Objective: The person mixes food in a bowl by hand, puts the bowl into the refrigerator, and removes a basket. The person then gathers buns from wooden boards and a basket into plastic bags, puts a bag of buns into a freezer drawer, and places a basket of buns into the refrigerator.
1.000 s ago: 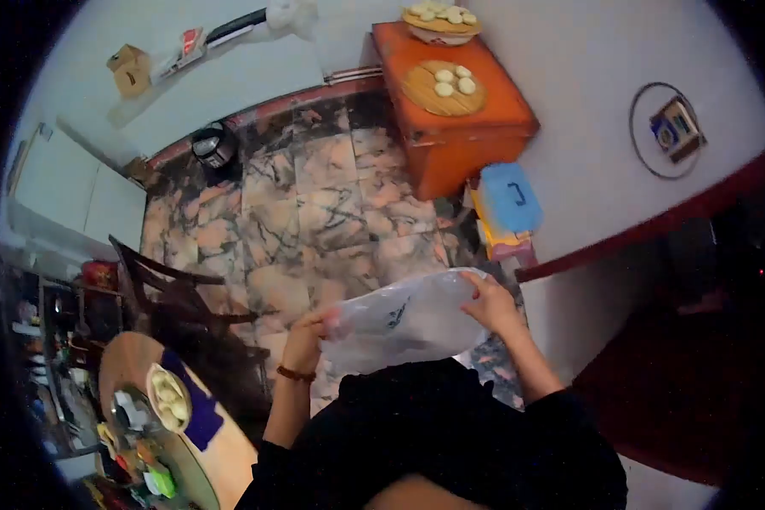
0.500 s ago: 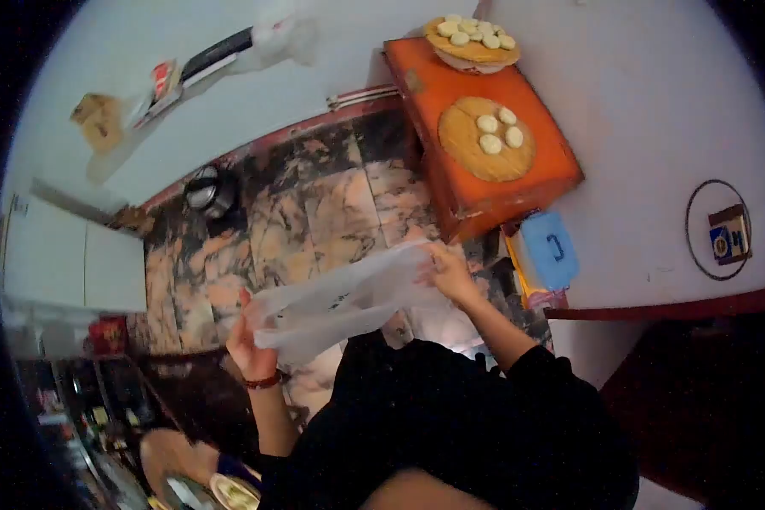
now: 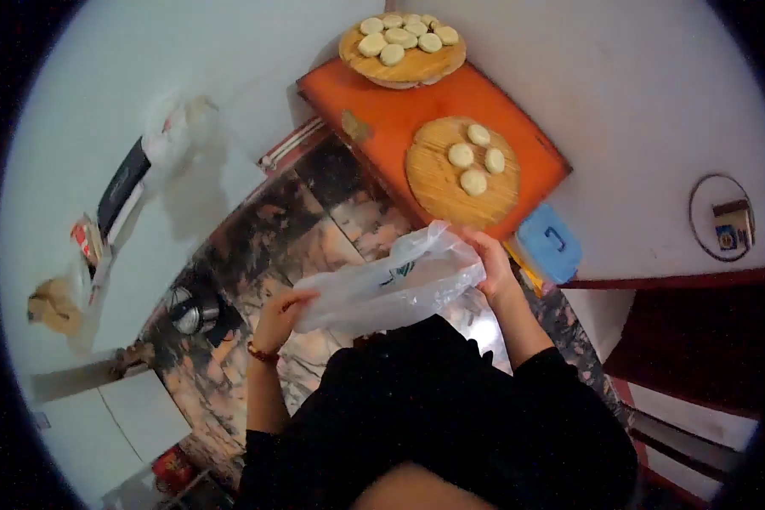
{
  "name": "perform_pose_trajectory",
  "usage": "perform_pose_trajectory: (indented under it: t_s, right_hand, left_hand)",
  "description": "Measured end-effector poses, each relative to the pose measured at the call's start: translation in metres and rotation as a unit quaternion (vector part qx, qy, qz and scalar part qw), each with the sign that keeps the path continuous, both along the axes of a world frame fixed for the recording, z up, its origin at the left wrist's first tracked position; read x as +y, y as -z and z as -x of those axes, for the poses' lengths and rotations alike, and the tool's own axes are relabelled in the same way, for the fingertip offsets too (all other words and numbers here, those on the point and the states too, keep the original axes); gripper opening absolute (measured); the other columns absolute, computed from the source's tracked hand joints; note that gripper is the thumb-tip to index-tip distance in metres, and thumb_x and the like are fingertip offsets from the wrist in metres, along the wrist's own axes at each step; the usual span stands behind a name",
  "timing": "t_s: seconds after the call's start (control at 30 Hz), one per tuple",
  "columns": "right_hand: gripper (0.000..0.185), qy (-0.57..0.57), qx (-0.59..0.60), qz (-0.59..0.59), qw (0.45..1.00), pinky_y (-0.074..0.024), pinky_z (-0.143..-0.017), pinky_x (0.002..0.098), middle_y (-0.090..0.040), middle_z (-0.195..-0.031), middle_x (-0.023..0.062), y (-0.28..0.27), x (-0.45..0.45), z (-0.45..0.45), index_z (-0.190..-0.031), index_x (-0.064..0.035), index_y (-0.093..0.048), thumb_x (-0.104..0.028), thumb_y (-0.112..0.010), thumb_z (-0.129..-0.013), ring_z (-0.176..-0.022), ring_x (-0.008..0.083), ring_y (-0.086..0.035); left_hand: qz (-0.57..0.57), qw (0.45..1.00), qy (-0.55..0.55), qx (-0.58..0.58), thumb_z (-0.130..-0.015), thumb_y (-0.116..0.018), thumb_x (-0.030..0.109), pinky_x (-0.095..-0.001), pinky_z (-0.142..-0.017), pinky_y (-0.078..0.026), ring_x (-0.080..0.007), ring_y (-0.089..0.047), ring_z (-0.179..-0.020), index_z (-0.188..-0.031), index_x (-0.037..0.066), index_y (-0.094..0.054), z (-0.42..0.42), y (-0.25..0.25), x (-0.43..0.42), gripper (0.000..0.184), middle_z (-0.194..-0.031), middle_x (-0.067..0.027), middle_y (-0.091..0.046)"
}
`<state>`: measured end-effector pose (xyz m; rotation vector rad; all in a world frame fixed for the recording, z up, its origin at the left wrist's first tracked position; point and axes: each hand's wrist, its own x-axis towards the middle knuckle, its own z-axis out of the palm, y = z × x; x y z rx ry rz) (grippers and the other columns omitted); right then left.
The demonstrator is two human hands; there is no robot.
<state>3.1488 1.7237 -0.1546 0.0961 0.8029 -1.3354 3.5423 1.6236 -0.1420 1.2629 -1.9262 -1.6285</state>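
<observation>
A translucent white plastic bag [image 3: 361, 297] with a small green print is stretched between my two hands over the floor. My left hand [image 3: 282, 319], with a red bracelet at the wrist, grips the bag's left end. Its right end is held by my right hand [image 3: 491, 265], whose fingers are partly behind the plastic. Beyond the bag, on an orange table [image 3: 374, 161], lies a round wooden board [image 3: 433, 187] bearing several pale, round dough pieces [image 3: 473, 182]. A second round board [image 3: 361, 72] with more dough pieces [image 3: 397, 36] sits at the table's far end.
A blue-lidded container [image 3: 548, 242] stands beside the table's near right corner. A metal kettle-like vessel [image 3: 194, 313] is on the marbled floor [image 3: 229, 391] at left. White cabinets [image 3: 119, 433] stand lower left. Paper and bags hang on the left wall.
My view has turned and come closer to the orange table. Both hands have kept hold of the bag, which now sits nearer the table, with its right end raised and bunched up.
</observation>
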Motion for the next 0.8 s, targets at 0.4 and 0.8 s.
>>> perform_pose_trajectory:
  t_s: [0.4,0.8]
  right_hand:
    - [0.028,0.04,0.242,0.062,0.967,-0.048,-0.068,0.027,-0.067,-0.099,0.0062,0.016,-0.21,0.095,-0.102,-0.004,-0.067,-0.028,-0.059,-0.091,-0.079,0.0136,-0.058]
    - [0.02,0.192,0.774,-0.241,0.553,-0.0465,-0.083,0.0353,-0.056,-0.105,0.0153,0.007,-0.293,0.107,-0.098,-0.0096,-0.067,-0.011,-0.069,-0.078,-0.102,0.0291,-0.055]
  left_hand:
    - [0.066,0.995,-0.037,0.067,-0.066,-0.071,-0.002,-0.0285,-0.09,-0.044,-0.0184,-0.051,-0.108,-0.13,0.006,-0.052,0.111,-0.037,-0.241,0.068,-0.118,-0.0066,-0.053]
    - [0.23,0.947,0.221,0.043,-0.067,-0.064,0.001,-0.0363,-0.086,-0.048,-0.0328,-0.054,-0.107,-0.135,0.005,-0.042,0.223,0.002,-0.424,0.071,-0.122,-0.0161,-0.046]
